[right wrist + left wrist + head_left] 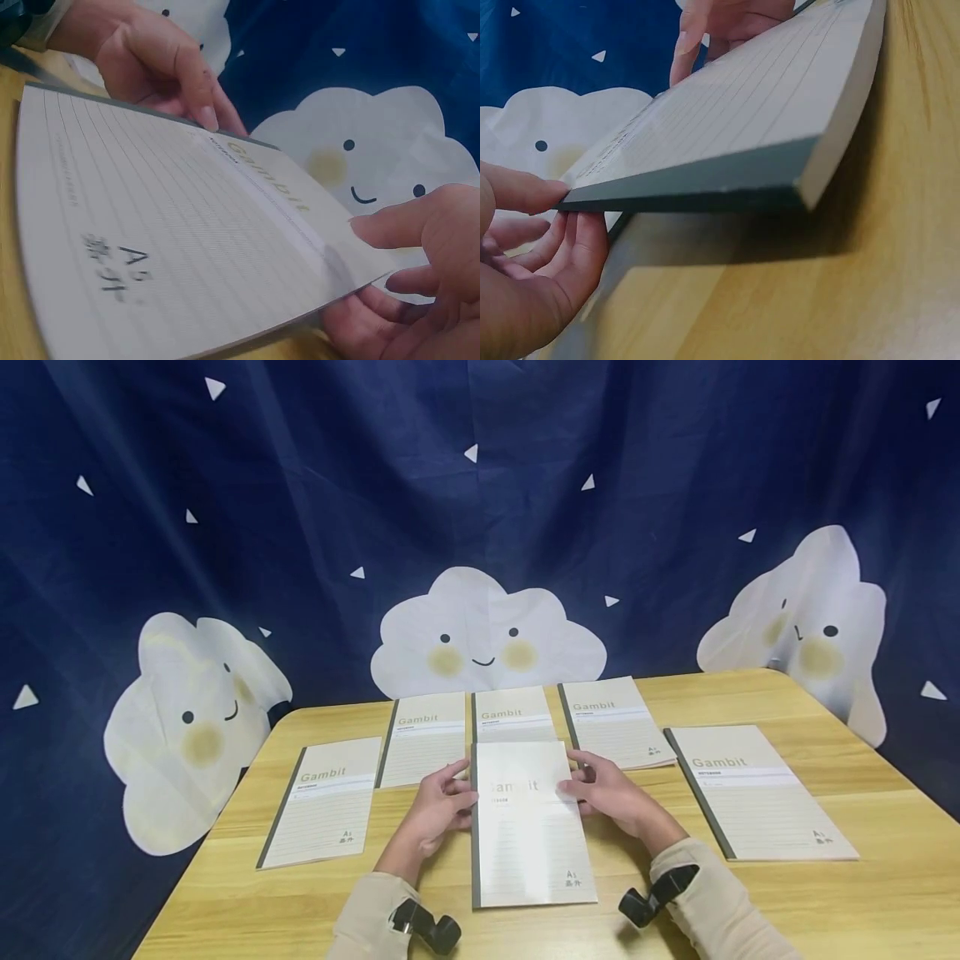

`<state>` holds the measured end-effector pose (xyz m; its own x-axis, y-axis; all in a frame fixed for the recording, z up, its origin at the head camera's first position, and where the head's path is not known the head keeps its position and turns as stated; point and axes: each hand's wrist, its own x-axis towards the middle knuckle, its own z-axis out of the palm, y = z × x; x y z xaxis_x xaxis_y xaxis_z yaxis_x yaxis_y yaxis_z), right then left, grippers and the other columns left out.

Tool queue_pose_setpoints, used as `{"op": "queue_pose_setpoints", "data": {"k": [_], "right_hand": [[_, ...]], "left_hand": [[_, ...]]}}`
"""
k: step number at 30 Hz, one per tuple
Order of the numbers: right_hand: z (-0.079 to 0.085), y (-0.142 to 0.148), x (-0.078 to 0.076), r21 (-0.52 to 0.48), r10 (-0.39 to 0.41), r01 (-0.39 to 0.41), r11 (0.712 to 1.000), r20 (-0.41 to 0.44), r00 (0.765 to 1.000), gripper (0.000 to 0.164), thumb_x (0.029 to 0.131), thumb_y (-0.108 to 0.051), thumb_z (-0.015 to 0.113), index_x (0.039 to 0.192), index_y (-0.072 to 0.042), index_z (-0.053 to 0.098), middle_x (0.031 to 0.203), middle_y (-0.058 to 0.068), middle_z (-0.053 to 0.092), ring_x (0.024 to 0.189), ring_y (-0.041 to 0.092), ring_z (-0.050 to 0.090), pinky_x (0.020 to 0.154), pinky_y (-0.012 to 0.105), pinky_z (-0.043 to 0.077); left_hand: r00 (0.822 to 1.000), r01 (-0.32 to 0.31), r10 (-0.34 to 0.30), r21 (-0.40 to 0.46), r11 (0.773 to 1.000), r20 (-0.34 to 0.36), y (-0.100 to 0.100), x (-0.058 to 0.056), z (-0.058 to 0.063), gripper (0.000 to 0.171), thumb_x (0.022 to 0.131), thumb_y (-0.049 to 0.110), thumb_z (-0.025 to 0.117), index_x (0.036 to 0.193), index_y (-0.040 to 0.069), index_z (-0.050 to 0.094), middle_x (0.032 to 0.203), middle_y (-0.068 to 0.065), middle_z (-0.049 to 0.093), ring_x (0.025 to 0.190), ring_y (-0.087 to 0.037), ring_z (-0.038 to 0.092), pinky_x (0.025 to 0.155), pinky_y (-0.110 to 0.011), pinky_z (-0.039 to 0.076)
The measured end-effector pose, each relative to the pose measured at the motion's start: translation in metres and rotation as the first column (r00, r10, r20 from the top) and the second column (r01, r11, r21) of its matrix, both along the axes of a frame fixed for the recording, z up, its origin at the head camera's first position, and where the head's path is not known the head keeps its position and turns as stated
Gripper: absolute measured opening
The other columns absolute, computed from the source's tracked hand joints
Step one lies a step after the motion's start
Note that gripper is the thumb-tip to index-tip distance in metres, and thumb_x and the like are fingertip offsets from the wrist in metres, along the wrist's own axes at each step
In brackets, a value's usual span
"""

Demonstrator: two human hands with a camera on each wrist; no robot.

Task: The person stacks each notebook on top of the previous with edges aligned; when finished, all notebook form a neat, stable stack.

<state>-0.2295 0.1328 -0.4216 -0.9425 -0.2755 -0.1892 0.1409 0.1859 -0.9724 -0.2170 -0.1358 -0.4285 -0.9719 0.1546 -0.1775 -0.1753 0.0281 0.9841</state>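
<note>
Both hands hold a cream notebook [528, 852] with a dark spine strip and the word Gambit on its cover. My left hand [438, 810] pinches its spine edge, thumb on the cover and fingers beneath. On the opposite edge my right hand [611, 797] grips it the same way, as the right wrist view shows with the thumb [390, 225] over the cover. In the left wrist view the notebook [727, 112] is tilted, its near end raised over the table with a shadow below. Glare washes out part of the cover in the head view.
Several matching notebooks lie on the wooden table [862, 760]: one at left [322, 810], one at right [757, 802], and a back row with a left [423, 743], middle [513, 706] and right one [611, 727]. The held notebook overlaps the middle one. A blue cloud-print curtain [322, 510] hangs behind.
</note>
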Motion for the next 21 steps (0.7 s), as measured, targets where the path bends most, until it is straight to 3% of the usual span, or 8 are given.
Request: {"op": "queue_pose_setpoints", "data": {"k": [3,6,10,15,21], "right_hand": [[-0.0035,0.0018,-0.0026,-0.033,0.005,-0.006,0.999,-0.021,1.0,0.066,0.088,-0.01,0.061,0.143,0.006,0.027,0.113,0.02,0.052,0.088,0.019,0.056,0.07,0.025,0.052],[-0.0059,0.0024,-0.0039,-0.064,0.003,-0.006,0.998,-0.042,0.999,0.061,0.089,-0.011,0.059,0.138,0.013,0.032,0.121,0.027,0.051,0.098,0.02,0.058,0.084,0.028,0.053],[-0.0071,0.0026,-0.0047,-0.09,-0.006,0.002,0.996,-0.043,0.999,0.055,0.09,-0.011,0.058,0.134,0.015,0.037,0.126,0.029,0.049,0.106,0.021,0.056,0.094,0.032,0.049],[-0.0055,0.0029,-0.0045,-0.107,-0.025,0.024,0.994,-0.009,1.0,0.055,0.09,-0.006,0.057,0.137,0.01,0.036,0.121,0.023,0.047,0.097,0.019,0.056,0.084,0.03,0.054],[-0.0022,0.0042,-0.002,-0.115,0.014,-0.007,0.993,0.061,0.998,0.064,0.089,-0.004,0.058,0.146,-0.006,0.027,0.118,0.02,0.043,0.089,0.022,0.06,0.074,0.037,0.057]], "left_hand": [[0.999,-0.044,0.044,0.036,0.998,0.008,-0.0005,-0.001,-0.0016,0.06,0.085,-0.006,0.056,0.142,-0.002,0.035,0.106,-0.016,0.058,0.08,-0.017,0.062,0.069,-0.03,0.057],[0.996,-0.088,0.088,0.06,0.994,0.006,-0.0006,-0.0018,-0.0021,0.053,0.084,-0.008,0.056,0.135,-0.007,0.041,0.103,-0.015,0.058,0.082,-0.017,0.062,0.073,-0.029,0.056],[0.993,-0.117,0.118,0.057,0.991,-0.007,0.0001,-0.0029,-0.0036,0.042,0.082,-0.01,0.058,0.123,-0.011,0.049,0.1,-0.014,0.055,0.085,-0.017,0.059,0.078,-0.028,0.055],[0.993,-0.114,0.115,0.031,0.993,-0.028,0.0008,-0.0028,-0.004,0.04,0.081,-0.009,0.059,0.121,-0.01,0.052,0.103,-0.015,0.053,0.088,-0.018,0.056,0.081,-0.028,0.055],[0.997,-0.083,0.083,-0.022,0.996,-0.006,0.0009,-0.0021,-0.0019,0.052,0.083,-0.006,0.06,0.133,0.001,0.05,0.101,-0.011,0.05,0.082,-0.017,0.056,0.069,-0.03,0.057]]}}
